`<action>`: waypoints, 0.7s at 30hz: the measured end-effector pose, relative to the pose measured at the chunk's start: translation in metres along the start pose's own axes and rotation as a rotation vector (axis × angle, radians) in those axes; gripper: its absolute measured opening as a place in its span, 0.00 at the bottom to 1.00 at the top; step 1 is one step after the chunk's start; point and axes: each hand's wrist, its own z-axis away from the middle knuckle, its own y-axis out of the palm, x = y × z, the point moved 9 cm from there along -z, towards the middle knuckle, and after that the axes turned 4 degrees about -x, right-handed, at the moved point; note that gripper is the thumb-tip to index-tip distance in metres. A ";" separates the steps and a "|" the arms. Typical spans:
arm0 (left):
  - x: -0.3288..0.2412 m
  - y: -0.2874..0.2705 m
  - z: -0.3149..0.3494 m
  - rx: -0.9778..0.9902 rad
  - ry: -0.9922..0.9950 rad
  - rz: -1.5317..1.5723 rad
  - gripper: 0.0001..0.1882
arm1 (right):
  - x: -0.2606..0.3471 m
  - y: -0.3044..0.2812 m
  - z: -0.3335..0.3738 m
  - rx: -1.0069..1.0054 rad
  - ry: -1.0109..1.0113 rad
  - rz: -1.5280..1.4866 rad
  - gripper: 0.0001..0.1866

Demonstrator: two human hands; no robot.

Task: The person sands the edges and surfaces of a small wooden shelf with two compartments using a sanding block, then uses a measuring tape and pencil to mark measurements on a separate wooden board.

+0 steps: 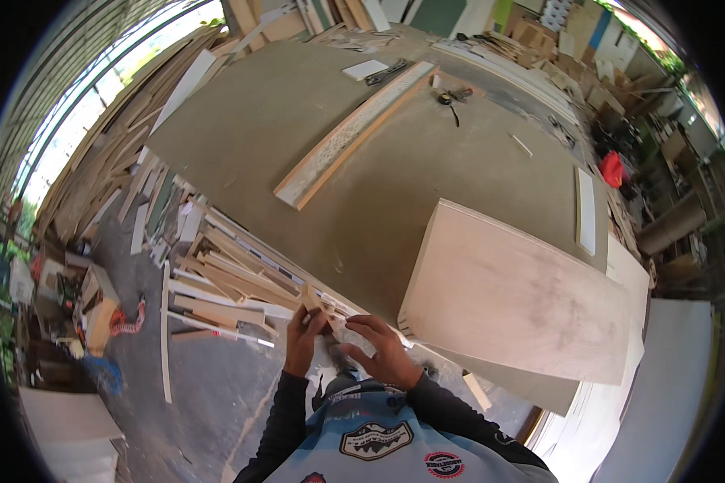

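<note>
Landmark: the wide, flat, grey-brown tabletop (427, 169).

Left hand (300, 342): just off the tabletop's near edge, on the person's side. Fingers and thumb closed on a short, pale, narrow wooden piece (309, 296), whose end sticks up past the fingertips. The piece's lower part is hidden by the fingers.

Right hand (385, 354): also off the near edge, beside the left hand. Open, fingers spread and slightly bent, thumb apart, all directed toward the wooden piece. Cannot tell whether the fingertips touch it.

On the tabletop, near right part: a large, pale pinkish, rectangular plywood panel (524, 290), overhanging the near edge. Across the tabletop's middle to far part, set slantwise: a long, narrow, pale-faced board with orange-brown wooden edges (354, 137). Near that board's far end, to its right, a small, dark, rounded tape measure (445, 99); to its left, a small, white, flat rectangular piece (364, 70). Along the tabletop's right edge, a narrow, white, flat strip panel (586, 211).

Left of the tabletop's near edge, lower down: a heap of loose, pale wooden strips (225, 282). Beyond the tabletop's right edge: a bright red, crumpled object (612, 169), kind unclear.
</note>
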 end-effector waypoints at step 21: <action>0.003 0.018 -0.302 0.251 0.759 -1.001 0.40 | -0.292 -0.231 -0.298 -0.094 0.421 0.741 0.12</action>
